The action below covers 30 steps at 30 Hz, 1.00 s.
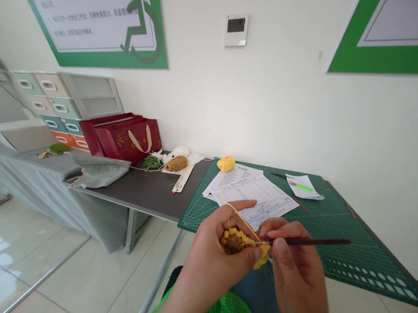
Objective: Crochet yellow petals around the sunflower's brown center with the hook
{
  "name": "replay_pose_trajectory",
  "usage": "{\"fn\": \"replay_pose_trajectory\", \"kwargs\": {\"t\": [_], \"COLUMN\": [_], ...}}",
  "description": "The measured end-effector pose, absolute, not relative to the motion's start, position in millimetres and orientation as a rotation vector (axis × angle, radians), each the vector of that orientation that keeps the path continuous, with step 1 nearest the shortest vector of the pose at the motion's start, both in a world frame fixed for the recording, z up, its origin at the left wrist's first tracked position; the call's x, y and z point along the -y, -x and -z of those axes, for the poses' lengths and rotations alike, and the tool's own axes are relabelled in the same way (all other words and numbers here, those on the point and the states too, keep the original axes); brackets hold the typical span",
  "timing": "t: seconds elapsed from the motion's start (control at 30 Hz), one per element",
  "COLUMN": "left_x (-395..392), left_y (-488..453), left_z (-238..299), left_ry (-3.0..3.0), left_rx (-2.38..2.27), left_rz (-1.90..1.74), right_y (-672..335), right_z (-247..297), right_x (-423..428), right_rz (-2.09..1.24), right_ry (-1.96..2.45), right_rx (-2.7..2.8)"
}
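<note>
We have a small round crocheted piece, brown in the middle with a knobbly yellow edge, held above our lap in our left hand, its fingers curled tightly around it. Our right hand pinches a dark crochet hook between thumb and fingers, with the tip at the yellow edge. A yellow yarn strand loops over our left forefinger, then runs up across printed papers to a yellow yarn ball at the far edge of a green cutting mat. Several things could go wrong from here: if our left fingers slacken, the yarn may slip off the forefinger or a loop may slide off the hook, loosening stitches. A hard tug could drag the ball off the mat or disturb the papers. Farther left, a brown yarn ball lies on a grey table near a red gift bag.
</note>
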<state>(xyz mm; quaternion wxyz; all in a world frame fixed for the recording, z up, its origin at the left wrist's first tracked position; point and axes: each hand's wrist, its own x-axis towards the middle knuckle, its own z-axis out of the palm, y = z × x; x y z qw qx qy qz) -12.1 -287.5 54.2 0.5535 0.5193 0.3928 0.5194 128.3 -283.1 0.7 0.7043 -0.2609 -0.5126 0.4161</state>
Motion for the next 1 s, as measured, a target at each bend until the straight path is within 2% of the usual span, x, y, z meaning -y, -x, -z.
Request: {"fn": "replay_pose_trajectory", "kwargs": {"t": [0.1,0.17,0.4,0.63,1.0], "left_x": [284.8,284.1,280.3,264.0,268.8], "left_y": [11.4,11.2,19.7,29.6,-4.3], "left_z": [-49.7,-48.1,-49.7,-37.8,-14.2], "left_ry": [-1.167,-1.110,-1.004,-0.891,-0.912], "left_rx": [-0.885,-0.862,-0.739,-0.572,-0.638], "left_rz": [-1.256,-1.249,-1.182,-1.039,-1.416], "right_y": [-128.8,-129.6,-136.5,-129.3,-110.5], "right_z": [-1.8,-2.8,9.4,6.6,8.7], "right_x": [283.2,282.2,269.1,258.0,250.7], "right_rz": [-0.657,-0.592,-0.841,-1.075,-0.771], "right_ry": [0.641,0.657,0.759,0.681,0.804], "right_rx": [1.282,1.314,1.076,0.735,0.636]}}
